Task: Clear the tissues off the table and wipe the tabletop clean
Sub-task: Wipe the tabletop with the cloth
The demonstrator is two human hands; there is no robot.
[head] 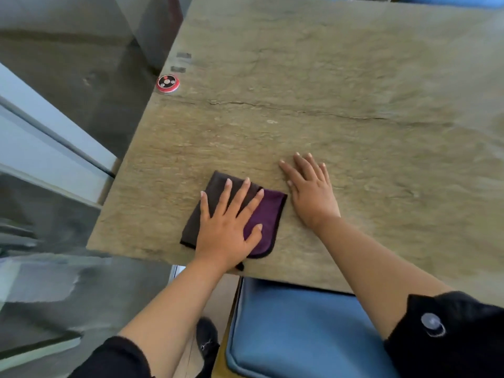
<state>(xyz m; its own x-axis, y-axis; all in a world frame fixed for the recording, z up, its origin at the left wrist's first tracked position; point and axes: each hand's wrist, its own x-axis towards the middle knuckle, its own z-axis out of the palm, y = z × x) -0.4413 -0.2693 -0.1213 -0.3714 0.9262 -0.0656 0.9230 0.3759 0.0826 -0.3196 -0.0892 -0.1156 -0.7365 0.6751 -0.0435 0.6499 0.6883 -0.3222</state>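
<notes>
The person wears short black fabric sleeves, leaving both forearms bare to the left hand and right hand. 1 round grey button sits on the right sleeve. A black shoe shows below.

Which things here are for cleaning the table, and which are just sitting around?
For the job: purple cloth under the left hand; table; right hand flat on it. No tissues in view.

Just there: red call button; blue seat.
</notes>
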